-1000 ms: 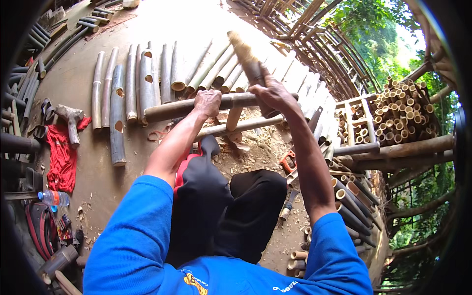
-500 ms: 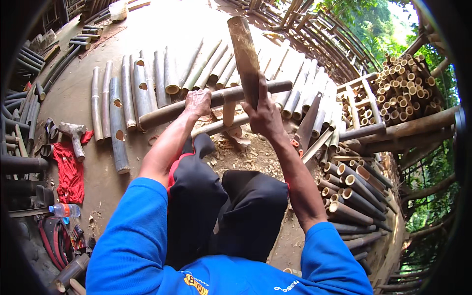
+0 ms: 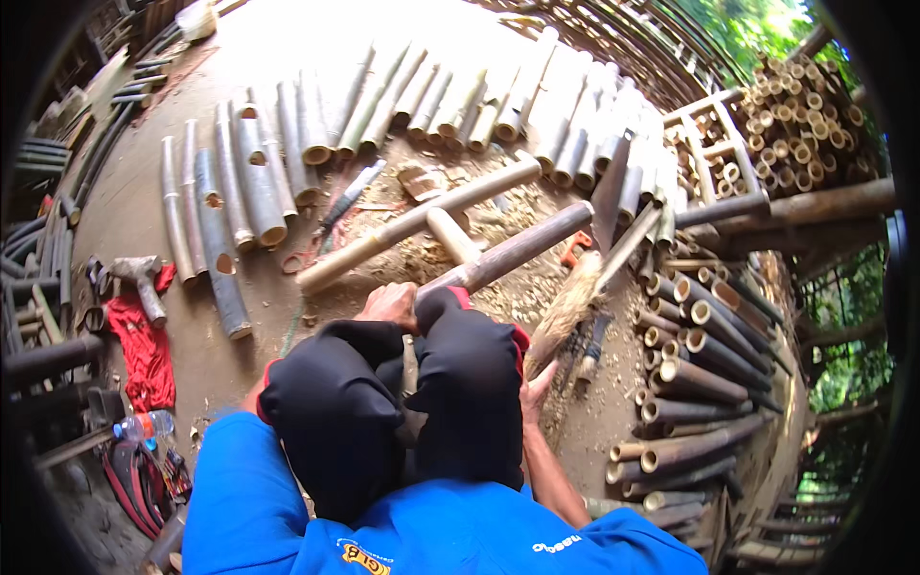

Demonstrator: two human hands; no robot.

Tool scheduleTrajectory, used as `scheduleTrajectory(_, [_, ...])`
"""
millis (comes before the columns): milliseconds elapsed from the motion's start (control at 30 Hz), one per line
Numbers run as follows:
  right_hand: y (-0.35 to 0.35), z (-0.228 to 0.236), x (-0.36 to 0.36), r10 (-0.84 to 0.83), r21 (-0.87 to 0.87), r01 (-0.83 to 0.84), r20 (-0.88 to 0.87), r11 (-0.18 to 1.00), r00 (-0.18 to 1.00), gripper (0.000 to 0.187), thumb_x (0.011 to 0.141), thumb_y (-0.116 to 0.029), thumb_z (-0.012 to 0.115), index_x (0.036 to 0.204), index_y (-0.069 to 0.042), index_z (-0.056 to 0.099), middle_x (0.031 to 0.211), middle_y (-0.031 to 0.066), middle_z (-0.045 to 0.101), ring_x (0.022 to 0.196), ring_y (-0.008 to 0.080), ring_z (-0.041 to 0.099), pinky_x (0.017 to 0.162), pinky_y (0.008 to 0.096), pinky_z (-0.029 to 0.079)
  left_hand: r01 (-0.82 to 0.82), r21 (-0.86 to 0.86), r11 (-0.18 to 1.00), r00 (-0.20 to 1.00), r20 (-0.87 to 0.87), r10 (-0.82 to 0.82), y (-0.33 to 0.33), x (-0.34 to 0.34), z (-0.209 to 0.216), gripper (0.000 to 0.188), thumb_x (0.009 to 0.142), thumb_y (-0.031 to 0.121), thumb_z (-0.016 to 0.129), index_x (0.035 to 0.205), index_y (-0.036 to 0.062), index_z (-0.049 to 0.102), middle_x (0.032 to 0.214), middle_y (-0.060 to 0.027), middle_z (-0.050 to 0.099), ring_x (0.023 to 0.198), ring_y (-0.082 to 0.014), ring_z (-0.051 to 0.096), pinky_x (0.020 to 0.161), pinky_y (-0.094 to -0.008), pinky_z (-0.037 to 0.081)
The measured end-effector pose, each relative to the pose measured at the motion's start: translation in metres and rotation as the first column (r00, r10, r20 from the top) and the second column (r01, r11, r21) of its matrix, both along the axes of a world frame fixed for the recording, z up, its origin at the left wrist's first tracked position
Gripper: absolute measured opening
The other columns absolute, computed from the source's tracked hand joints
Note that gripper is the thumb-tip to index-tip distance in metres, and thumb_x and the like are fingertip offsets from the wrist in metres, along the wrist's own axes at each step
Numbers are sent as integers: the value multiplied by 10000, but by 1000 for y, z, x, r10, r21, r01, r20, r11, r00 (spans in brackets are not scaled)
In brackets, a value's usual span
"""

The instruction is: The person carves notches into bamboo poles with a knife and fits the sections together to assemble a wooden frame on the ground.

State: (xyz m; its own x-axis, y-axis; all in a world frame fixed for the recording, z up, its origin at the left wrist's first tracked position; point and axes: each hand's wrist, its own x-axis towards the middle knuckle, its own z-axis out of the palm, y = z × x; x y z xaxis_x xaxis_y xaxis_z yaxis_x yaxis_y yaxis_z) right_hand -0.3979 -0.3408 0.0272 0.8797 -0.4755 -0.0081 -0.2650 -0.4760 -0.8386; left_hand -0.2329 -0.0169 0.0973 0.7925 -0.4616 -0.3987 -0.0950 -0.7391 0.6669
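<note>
Beside my knees, my left hand (image 3: 391,305) is closed at the near end of a brown bamboo pole (image 3: 522,251). A short crosspiece (image 3: 450,237) joins that pole to a second, paler bamboo pole (image 3: 422,222) lying farther off, in an H shape. Low by my right leg, my right hand (image 3: 537,393) is around the lower end of a thick wooden club (image 3: 565,311) with a frayed, worn surface. My leg hides part of this hand. Next to the club lies a tool with a dark wrapped handle (image 3: 596,343).
A saw (image 3: 611,187) with an orange handle stands right of the frame. Bamboo tubes (image 3: 259,182) lie in a row ahead, some with cut holes; more are piled at right (image 3: 704,374). A wooden mallet (image 3: 142,283) rests on red cloth (image 3: 139,355) at left, near a bottle (image 3: 144,425).
My right hand has brought the club down from above the bamboo to beside my right leg. My left hand and the bamboo frame's dark pole have come nearer to my knees.
</note>
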Motion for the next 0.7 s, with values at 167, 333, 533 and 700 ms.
scheduleTrajectory(167, [0, -23, -55, -71, -126, 46, -206, 991, 976, 831, 843, -303, 741, 1490, 83, 390, 1482, 305, 462, 1391, 433, 447, 1168, 466, 357, 53, -47, 997, 992, -116, -58, 1, -43, 0, 522, 661, 440, 855, 961, 27, 747, 829, -173, 734, 812, -323, 735, 716, -427, 575])
scheduleTrajectory(333, [-5, -11, 8, 286, -344, -303, -99, 889, 953, 667, 831, -273, 738, 1382, 18, 501, 1393, 240, 532, 1310, 403, 498, 1118, 464, 393, 62, -38, 997, 986, -151, -67, 17, -71, 7, 507, 669, 416, 841, 979, 29, 735, 850, -176, 732, 833, -329, 732, 734, -432, 572])
scheduleTrajectory(533, [-4, 24, 114, 689, -588, -545, 28, 598, 725, 481, 816, -237, 735, 1252, -60, 635, 1287, 161, 616, 1214, 367, 559, 1058, 461, 436, 88, -100, 991, 968, -228, -109, 27, -112, 10, 491, 677, 387, 825, 1000, 32, 720, 876, -178, 729, 859, -336, 727, 755, -438, 569])
scheduleTrajectory(700, [33, 27, 179, 826, -631, -633, 24, 449, 563, 373, 806, -214, 733, 1165, -113, 724, 1215, 109, 672, 1150, 343, 600, 1018, 460, 464, 68, -136, 988, 940, -322, -109, 48, -158, 14, 480, 684, 364, 811, 1018, 34, 708, 897, -181, 727, 880, -341, 723, 772, -443, 566])
